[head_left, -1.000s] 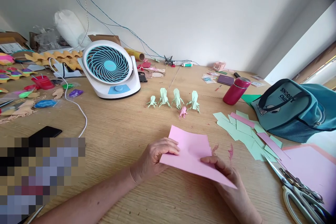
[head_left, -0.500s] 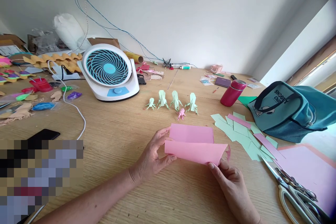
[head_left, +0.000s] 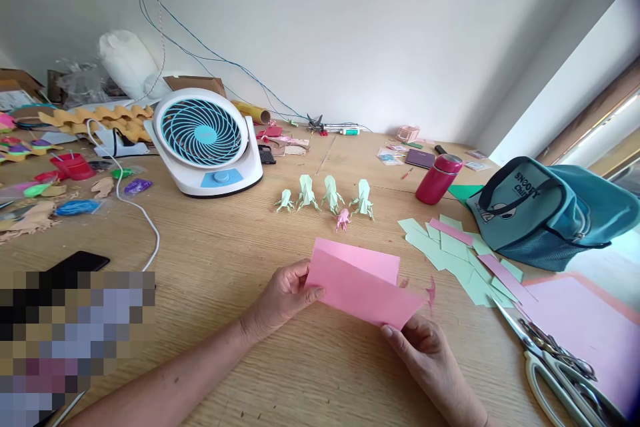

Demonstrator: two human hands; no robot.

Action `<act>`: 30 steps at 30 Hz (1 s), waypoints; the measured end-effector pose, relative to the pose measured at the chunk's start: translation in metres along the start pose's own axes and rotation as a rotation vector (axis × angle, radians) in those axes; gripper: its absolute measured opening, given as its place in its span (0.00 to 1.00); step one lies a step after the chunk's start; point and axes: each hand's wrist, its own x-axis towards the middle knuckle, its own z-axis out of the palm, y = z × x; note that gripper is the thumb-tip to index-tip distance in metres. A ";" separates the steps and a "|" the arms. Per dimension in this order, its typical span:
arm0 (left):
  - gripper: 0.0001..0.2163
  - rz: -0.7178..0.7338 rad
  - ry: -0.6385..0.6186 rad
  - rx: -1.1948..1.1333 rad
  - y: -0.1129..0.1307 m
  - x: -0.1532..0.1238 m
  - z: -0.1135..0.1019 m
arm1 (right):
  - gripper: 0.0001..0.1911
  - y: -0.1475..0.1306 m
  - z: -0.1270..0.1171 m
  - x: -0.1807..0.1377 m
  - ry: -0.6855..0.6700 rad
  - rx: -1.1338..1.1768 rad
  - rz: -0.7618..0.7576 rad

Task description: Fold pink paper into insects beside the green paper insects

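I hold a pink paper sheet (head_left: 363,283) folded over on itself, just above the wooden table (head_left: 225,260). My left hand (head_left: 285,297) pinches its left edge with thumb and fingers. My right hand (head_left: 425,360) grips the lower right corner from below. Beyond the sheet stand several pale green origami figures (head_left: 325,195) in a row, with one small pink origami figure (head_left: 343,219) in front of them.
A white and blue desk fan (head_left: 205,143) stands at the back left, its white cable (head_left: 143,213) trailing forward. Green and pink paper strips (head_left: 460,250), scissors (head_left: 560,360), a teal bag (head_left: 550,210) and a red bottle (head_left: 437,179) lie right. A black phone (head_left: 77,261) lies left.
The pink sheet was lying open and flat; its near half has been folded up and over toward the far edge, and both hands have lifted it slightly.
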 end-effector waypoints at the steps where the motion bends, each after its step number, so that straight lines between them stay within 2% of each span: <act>1: 0.16 0.013 0.003 0.032 0.000 -0.001 0.000 | 0.16 0.000 0.000 0.000 0.012 -0.001 -0.003; 6: 0.12 0.108 0.015 0.273 0.004 -0.005 0.005 | 0.18 -0.003 -0.003 0.001 0.115 -0.050 -0.010; 10: 0.08 0.143 -0.030 0.418 0.012 -0.007 0.009 | 0.20 -0.006 -0.004 0.002 0.168 0.018 0.050; 13: 0.08 0.174 -0.051 0.426 0.015 -0.008 0.011 | 0.19 -0.007 -0.003 0.002 0.174 0.094 0.111; 16: 0.09 0.177 -0.046 0.390 0.015 -0.008 0.011 | 0.17 -0.008 0.000 0.003 0.179 0.112 0.108; 21: 0.12 0.121 0.030 0.306 0.015 -0.009 0.012 | 0.16 -0.003 0.001 0.002 0.185 0.001 0.079; 25: 0.13 0.117 0.116 0.345 0.017 -0.009 0.013 | 0.16 0.001 0.001 0.000 0.149 -0.076 0.078; 30: 0.10 0.115 0.169 0.408 0.014 -0.008 0.014 | 0.18 -0.003 0.001 0.000 0.113 -0.030 0.083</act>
